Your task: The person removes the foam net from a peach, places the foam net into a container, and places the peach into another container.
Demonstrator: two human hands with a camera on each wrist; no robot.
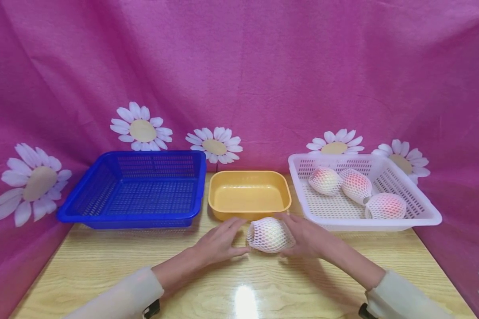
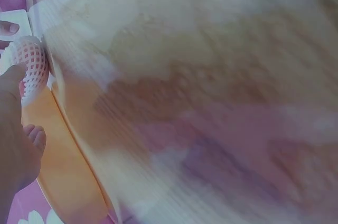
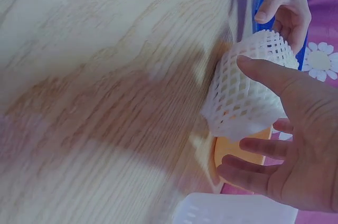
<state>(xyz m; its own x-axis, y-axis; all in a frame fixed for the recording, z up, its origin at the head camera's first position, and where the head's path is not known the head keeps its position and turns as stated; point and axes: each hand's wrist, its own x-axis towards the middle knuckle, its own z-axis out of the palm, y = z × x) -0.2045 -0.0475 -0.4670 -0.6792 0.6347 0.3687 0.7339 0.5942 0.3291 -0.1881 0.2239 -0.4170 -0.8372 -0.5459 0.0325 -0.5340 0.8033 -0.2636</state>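
Far left, the blue basket (image 1: 124,218) sits toward the back of the counter (image 1: 303,299), probably parked there to leave working room in front. Next comes the left hand (image 1: 219,243), thumb spread well away from the fingers and facing the open end of the netted fruit (image 1: 270,235); whether a fingertip touches, I can't tell. Behind them, dead centre, stands the yellow tray (image 1: 249,197), within easy reach of both hands. And here's the netted fruit, just in front of that tray, its foam net likely there as cushioning. The right hand (image 1: 309,239) cups its right end between thumb and fingers, other fingers fanned apart, apparently steadying it. Far right, the white basket (image 1: 343,223) holds three wrapped fruits (image 1: 356,185) bunched toward its right side, its walls presumably stopping any rolling.
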